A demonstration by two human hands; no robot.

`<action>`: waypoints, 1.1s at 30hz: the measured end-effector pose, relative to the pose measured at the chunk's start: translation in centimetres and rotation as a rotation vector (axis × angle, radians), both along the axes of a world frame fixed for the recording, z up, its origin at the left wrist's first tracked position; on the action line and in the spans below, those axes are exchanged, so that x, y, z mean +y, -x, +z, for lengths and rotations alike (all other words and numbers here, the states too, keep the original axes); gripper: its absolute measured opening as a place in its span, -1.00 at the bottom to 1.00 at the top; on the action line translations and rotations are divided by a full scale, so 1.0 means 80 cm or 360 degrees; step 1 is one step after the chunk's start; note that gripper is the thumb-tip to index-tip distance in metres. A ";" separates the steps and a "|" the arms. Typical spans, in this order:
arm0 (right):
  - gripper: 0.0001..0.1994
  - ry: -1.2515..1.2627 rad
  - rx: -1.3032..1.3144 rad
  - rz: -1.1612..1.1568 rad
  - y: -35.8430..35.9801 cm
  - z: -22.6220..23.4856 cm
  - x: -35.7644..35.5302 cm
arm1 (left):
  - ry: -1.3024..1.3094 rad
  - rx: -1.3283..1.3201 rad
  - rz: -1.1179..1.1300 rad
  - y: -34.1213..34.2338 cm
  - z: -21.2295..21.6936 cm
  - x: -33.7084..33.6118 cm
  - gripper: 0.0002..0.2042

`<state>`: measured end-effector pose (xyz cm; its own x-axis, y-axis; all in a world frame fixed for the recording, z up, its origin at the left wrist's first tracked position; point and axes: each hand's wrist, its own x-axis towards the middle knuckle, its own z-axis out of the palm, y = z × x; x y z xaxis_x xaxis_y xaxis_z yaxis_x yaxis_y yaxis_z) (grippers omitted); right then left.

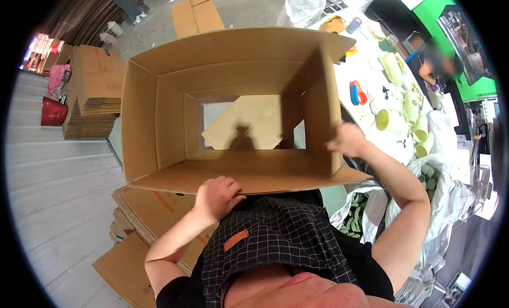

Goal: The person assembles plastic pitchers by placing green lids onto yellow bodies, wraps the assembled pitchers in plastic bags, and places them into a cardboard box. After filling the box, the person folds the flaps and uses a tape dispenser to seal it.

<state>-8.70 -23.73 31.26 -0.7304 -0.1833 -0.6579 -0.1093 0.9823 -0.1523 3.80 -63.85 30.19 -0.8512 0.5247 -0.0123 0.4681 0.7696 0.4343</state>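
A large brown cardboard box (212,167) stands open in front of me, its top flaps spread outward. Its bottom is open too, and through the gap I see a flat cardboard sheet (249,114) with my shadow on it. My left hand (218,195) grips the edge of the near flap, fingers curled over it. At the right wall, my right hand (348,140) is closed on the edge of the box's right flap, slightly blurred; its fingertips are partly hidden.
Flattened cartons are stacked at the left (93,90) and beside my left arm (148,207). On the right a white table (366,114) holds pale green pitchers (392,122) and a red-and-blue tape dispenser (358,93). Plastic bags (374,202) of green parts stand below. Another person (437,64) works beyond.
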 end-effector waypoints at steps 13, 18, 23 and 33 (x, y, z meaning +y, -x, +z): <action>-0.58 0.0749 -0.0592 0.0007 0.053 -0.313 -0.026 | 0.0938 -0.1352 0.0496 0.215 -0.097 -0.068 -0.07; -0.59 0.0978 -0.0416 -0.0100 0.065 -0.341 -0.006 | 0.0536 -0.1298 0.0414 0.185 -0.081 -0.029 -0.28; -0.56 0.0936 -0.0308 0.0376 0.114 -0.274 -0.033 | 0.0640 -0.0605 -0.0366 0.071 -0.007 0.038 -0.41; -0.51 0.1044 0.1250 0.0208 0.197 -0.067 -0.026 | 0.0092 0.0731 -0.0077 0.231 -0.195 0.121 -0.25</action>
<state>-24.46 -25.77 25.93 -0.8597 -0.4431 0.2542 -0.5093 0.7051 -0.4934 -14.71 -54.15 14.58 -0.7500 0.5733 0.3299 0.6377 0.7592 0.1305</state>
